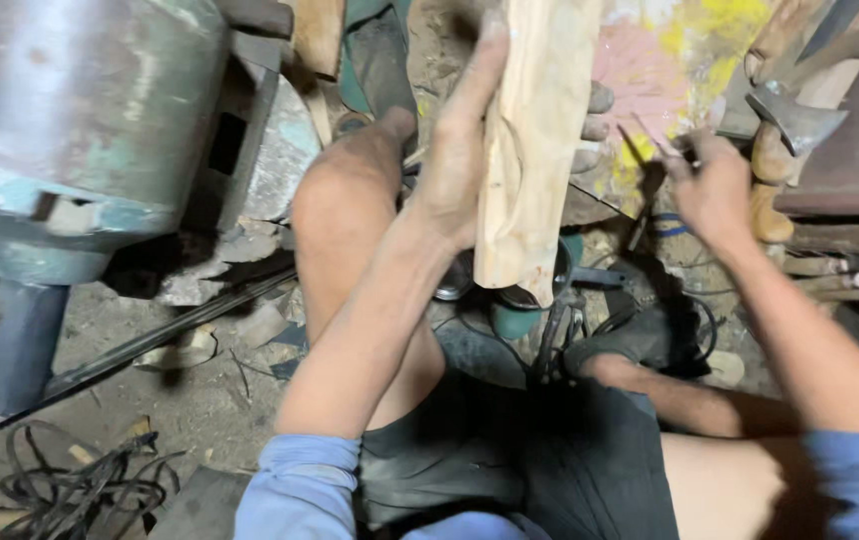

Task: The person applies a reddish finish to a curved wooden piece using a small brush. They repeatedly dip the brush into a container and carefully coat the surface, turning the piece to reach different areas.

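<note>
Fingers (470, 80) of our left hand (455, 165) wrap a pale wooden plank (533, 140), holding it upright. Our right hand (715, 185) pinches a thin stick (640, 140) beside a hatchet (795, 115).

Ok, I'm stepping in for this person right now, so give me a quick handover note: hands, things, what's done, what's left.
Left hand: grips the pale wooden piece, held upright over the knees.
Right hand: pinches a thin stick-like tool; what kind, I cannot tell.
Nearby: axe head at right, green machine at left, cables on the floor.
Done: wood picked up.
Left: no marks or cuts visible on the wood yet.
</note>
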